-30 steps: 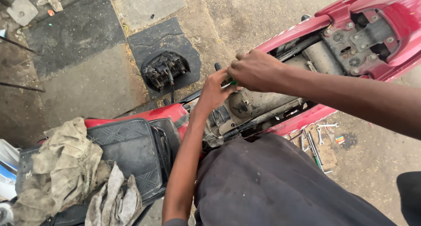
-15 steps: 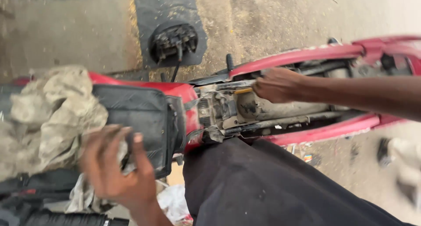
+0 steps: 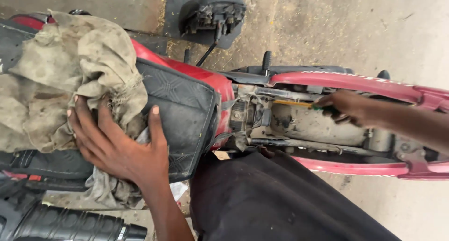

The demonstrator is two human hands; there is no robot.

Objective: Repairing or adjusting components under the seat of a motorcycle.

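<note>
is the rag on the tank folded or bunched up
Bunched up: the dirty rag lies crumpled in loose folds, the left hand pressing its edge.

Dirty beige rag [image 3: 70, 77] lay crumpled over the black tank pad [image 3: 180, 114] of the red motorbike [image 3: 355, 82], left hand [image 3: 117, 142] pressed flat on its lower edge. Screwdriver [image 3: 299, 103], yellow shaft with green handle, lay near level in the right hand [image 3: 346, 107], tip inside the open frame.

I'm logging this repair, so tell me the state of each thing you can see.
left hand: open, pressed flat on rag
rag: crumpled, lying on tank
right hand: closed around screwdriver
screwdriver: held, lying level in the frame
motorcycle: seat off, frame exposed
</note>
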